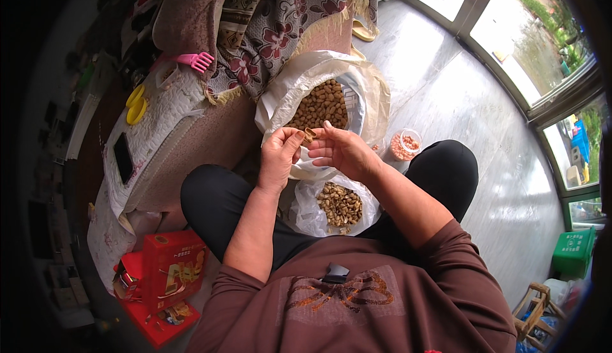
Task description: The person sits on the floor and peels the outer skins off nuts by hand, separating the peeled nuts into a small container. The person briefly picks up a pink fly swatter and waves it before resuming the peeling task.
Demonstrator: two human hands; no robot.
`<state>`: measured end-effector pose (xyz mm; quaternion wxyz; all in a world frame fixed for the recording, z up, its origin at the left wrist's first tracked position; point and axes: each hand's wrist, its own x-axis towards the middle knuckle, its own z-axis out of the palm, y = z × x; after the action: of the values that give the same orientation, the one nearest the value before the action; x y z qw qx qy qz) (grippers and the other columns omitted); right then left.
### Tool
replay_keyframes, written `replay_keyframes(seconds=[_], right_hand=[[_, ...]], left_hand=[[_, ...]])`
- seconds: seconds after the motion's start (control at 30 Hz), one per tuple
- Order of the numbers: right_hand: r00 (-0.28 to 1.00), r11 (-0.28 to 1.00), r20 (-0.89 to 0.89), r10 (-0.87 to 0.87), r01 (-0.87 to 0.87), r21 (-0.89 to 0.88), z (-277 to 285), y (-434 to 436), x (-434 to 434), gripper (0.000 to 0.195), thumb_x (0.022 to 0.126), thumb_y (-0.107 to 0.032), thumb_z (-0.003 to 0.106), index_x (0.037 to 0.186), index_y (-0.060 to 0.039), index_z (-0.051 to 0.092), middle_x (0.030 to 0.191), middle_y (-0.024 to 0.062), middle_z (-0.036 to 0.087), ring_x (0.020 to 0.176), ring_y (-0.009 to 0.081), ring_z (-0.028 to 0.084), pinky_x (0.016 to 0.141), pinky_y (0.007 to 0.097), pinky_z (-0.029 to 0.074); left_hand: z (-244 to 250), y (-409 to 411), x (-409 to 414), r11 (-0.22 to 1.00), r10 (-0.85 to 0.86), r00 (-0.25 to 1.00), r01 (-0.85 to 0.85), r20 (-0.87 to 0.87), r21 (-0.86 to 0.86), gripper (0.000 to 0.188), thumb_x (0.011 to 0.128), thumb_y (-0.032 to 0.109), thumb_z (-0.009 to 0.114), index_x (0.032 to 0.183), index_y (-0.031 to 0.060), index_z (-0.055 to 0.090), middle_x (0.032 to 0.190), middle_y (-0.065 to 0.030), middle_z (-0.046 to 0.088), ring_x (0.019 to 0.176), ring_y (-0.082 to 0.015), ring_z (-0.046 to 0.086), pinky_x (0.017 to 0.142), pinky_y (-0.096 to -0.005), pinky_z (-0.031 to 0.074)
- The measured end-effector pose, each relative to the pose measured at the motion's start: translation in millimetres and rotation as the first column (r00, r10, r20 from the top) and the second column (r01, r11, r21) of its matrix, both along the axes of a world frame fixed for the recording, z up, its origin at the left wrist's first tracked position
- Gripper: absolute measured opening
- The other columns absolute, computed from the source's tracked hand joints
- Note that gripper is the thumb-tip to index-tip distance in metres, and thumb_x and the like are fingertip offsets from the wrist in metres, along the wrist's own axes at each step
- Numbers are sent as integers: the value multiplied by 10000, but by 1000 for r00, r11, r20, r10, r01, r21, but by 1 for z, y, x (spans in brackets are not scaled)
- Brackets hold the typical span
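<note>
My left hand (279, 154) pinches a split peanut shell (310, 134) between thumb and fingers. My right hand (345, 150) is beside it with its thumb raised and fingers apart, the index fingertip by the shell; whether a kernel lies behind the fingers is hidden. Just beyond both hands stands a white woven sack (287, 88) with its rim rolled down, holding unshelled peanuts (321, 104). Between my legs sits a thin white plastic bag (306, 205) of broken shells (340, 205). A clear plastic jar (406, 144) with pinkish peanut kernels is near my right knee.
On the left, a covered sofa seat holds a phone (124, 158), yellow lids (136, 105) and a pink claw-shaped tool (197, 60). Red boxes (173, 269) stand below. At right are glass doors (521, 33), a green bin (573, 252) and a wooden stool (535, 307).
</note>
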<state>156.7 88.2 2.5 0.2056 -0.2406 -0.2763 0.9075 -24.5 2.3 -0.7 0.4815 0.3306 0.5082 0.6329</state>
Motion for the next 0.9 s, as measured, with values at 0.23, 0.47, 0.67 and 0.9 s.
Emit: replay_keyframes(seconds=[0.23,0.47,0.67,0.9], right_hand=[[979,962,151,-137,95,257,4,-7,-2,287,985,-208,730,1149,-1,617,946,72,701,785,160,694,684,303,589],[930,893,275,-243,103,439,4,-9,-7,213,949,-150,740,1046,10,637,832,47,687,688,111,658,614,255,556],[923,893,281,-262,122,433,-9,-6,-8,156,930,-97,689,1015,13,618,805,52,669,620,101,621,542,250,531],[921,916,286,-265,148,374,-6,-5,-6,156,927,-108,683,1004,5,607,811,64,670,602,119,621,523,269,537]], left_hand=[[6,0,12,999,-13,998,15,55,-39,180,1014,209,707,1022,40,643,791,16,634,594,-36,491,537,-194,385],[-4,-1,16,994,-51,998,54,36,-99,242,1009,259,717,1001,35,625,745,1,627,567,-57,496,519,-212,391],[-2,-2,17,989,-96,994,100,46,-107,219,1023,227,693,1033,22,619,807,-22,658,582,-59,522,523,-220,423],[-4,-5,12,975,-143,966,176,217,-139,164,1043,134,563,1126,-2,598,914,-60,658,657,-109,580,578,-254,475]])
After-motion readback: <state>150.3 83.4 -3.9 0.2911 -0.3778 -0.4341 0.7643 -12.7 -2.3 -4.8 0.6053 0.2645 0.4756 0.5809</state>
